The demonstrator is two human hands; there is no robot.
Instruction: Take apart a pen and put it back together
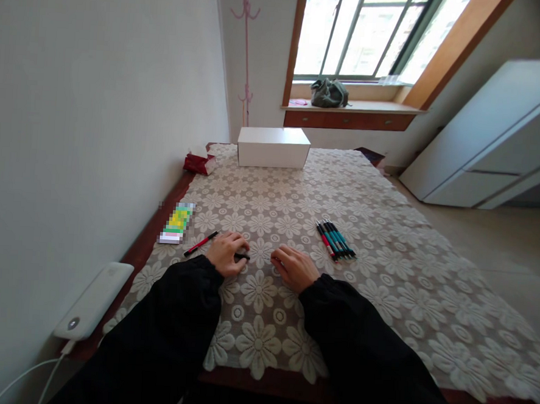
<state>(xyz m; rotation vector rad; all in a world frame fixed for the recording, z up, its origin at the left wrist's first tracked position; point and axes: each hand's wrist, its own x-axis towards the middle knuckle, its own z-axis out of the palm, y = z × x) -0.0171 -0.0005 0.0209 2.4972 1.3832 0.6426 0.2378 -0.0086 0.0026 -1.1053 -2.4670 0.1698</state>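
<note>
My left hand (228, 253) is closed around a short black piece (241, 257) that looks like part of a pen; its end sticks out toward the right. Across a small gap, my right hand (293, 267) has its fingers pinched together. Something thin and pale seems to show at its fingertips, too small to make out. Just left of my left hand lies a red-and-black pen (200, 244), slanted on the lace tablecloth (256, 338). To the right of my right hand, several pens (335, 239) lie side by side, one red and black, the others teal and black.
A phone (177, 223), its screen blurred, lies at the table's left edge. Nearer me is a white power bank (94, 301) with a cable. Toward the far end stand a white box (273, 148) and a crumpled red packet (199, 163). A wall runs along the left.
</note>
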